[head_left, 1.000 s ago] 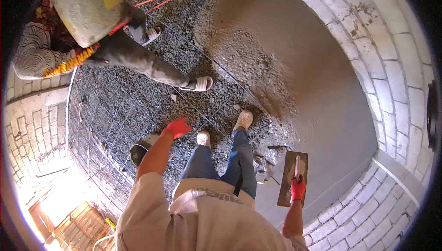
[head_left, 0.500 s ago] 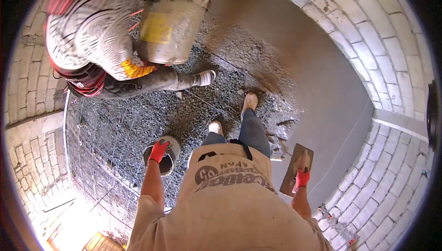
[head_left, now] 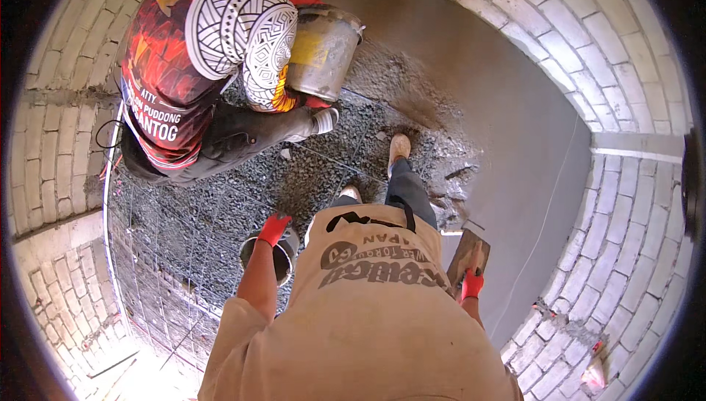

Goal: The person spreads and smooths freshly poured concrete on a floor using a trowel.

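My left hand, in a red glove, is closed on the rim of a small grey bucket beside my left leg. The bucket's dark inside shows, but its contents are hard to make out. My right hand, also red-gloved, grips the handle of a rectangular brown-grey hand float. The float is over or against the smooth wet concrete on my right; whether it touches cannot be told. Ahead to the left, a crouching co-worker has both gloved hands on a large grey bucket with a yellow patch.
Gravel with a grid of thin bars lies under and left of my feet. Rough, lumpy concrete borders the smooth surface. Pale block walls enclose the space. A thin line runs along the right side of the concrete.
The co-worker and large bucket appear farther right and lower in view, as the view itself has shifted. My right hand and the float are closer to my body. My left hand stays on the small bucket.
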`<state>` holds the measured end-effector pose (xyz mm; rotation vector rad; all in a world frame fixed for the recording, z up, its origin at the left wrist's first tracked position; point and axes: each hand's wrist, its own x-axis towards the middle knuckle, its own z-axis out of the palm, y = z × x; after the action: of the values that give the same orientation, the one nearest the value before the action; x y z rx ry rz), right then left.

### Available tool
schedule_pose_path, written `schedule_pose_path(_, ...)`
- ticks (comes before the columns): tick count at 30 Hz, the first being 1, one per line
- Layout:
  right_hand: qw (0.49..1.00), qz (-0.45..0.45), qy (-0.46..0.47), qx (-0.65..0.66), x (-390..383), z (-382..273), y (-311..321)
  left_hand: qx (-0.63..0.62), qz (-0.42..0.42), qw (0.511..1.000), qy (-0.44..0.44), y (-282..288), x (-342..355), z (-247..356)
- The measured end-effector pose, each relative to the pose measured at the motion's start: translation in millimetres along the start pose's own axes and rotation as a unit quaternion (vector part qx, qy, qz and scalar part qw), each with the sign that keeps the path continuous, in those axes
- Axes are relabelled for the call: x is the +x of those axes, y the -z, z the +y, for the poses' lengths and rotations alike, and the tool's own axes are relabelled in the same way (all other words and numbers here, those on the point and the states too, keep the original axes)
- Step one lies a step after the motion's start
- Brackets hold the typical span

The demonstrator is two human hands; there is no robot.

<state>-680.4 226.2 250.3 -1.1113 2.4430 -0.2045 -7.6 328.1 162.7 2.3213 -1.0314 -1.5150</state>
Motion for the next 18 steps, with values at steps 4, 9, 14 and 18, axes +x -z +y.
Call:
schedule_pose_path(4, 1.000, -0.012, -0.008, 0.018, -8.0, 5.9, -5.9, 0.032, 0.089, 0.995, 0.013, 6.8, -7.1, 7.2)
schedule_pose_path(9, 0.996, -0.040, -0.055, 0.056, -19.8, 7.4, -11.8, -0.250, 0.030, 0.962, 0.108, 28.7, -32.6, 65.2)
schedule_pose_path(14, 0.998, -0.063, -0.025, 0.019, -19.4, -13.3, -9.1, -0.103, 0.087, 0.989, 0.059, 10.7, -26.0, 52.4)
schedule_pose_path(18, 0.999, 0.017, 0.020, 0.027, 6.9, 13.7, -20.4, -0.146, 0.058, 0.983, 0.093, -3.5, -13.2, -1.5)
